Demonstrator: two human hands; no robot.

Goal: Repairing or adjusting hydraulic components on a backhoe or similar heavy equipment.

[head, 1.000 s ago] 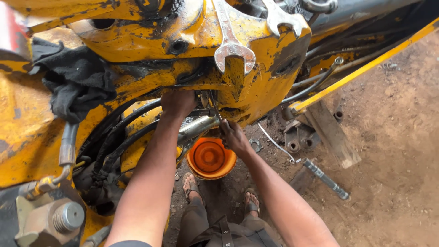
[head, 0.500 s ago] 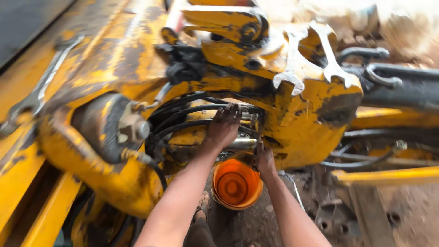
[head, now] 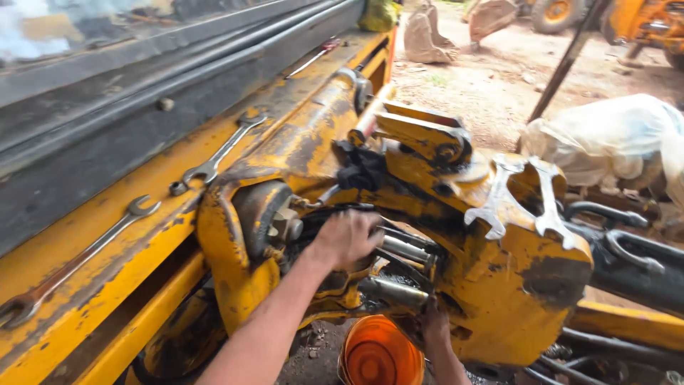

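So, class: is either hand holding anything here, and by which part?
It cannot be told. The left hand presses on the hose bundle; the right hand reaches under the yellow housing, fingers hidden. The spanners lie untouched.

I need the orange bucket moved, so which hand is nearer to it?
Right. The right hand grips the machine's underside just beside the orange bucket; the left hand is higher up, on the hoses above it.
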